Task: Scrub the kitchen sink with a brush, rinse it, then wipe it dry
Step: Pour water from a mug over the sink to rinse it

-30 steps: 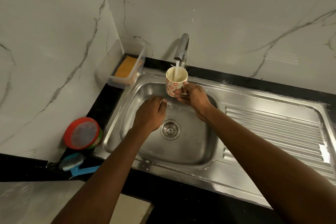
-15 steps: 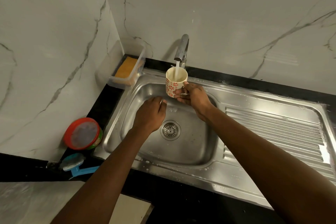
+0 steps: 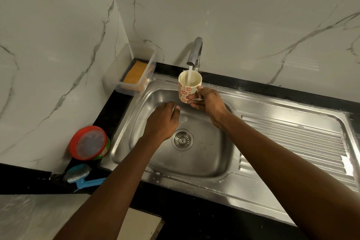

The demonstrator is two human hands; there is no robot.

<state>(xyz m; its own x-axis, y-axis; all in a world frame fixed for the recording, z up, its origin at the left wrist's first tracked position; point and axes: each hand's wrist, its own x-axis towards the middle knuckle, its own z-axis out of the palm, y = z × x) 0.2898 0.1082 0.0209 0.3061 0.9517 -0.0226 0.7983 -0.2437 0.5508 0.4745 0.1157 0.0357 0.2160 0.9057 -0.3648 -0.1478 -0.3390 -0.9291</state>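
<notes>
A steel sink (image 3: 210,161) with a round drain (image 3: 182,139) fills the middle of the view. Water runs from the tap (image 3: 195,51) into a white mug with red flowers (image 3: 187,85), which my right hand (image 3: 208,101) holds upright by the handle above the basin's far side. My left hand (image 3: 162,122) hovers over the basin left of the drain, fingers loosely curled, holding nothing. A blue scrubbing brush (image 3: 81,176) lies on the black counter at the sink's near left corner.
A red-lidded round tub (image 3: 87,143) stands on the counter left of the sink. A clear plastic box with a yellow sponge (image 3: 135,74) sits in the back left corner. The ribbed draining board (image 3: 292,142) extends right. Marble walls close the back and left.
Almost nothing has moved. The mug stays under the running tap and both hands keep their places.
</notes>
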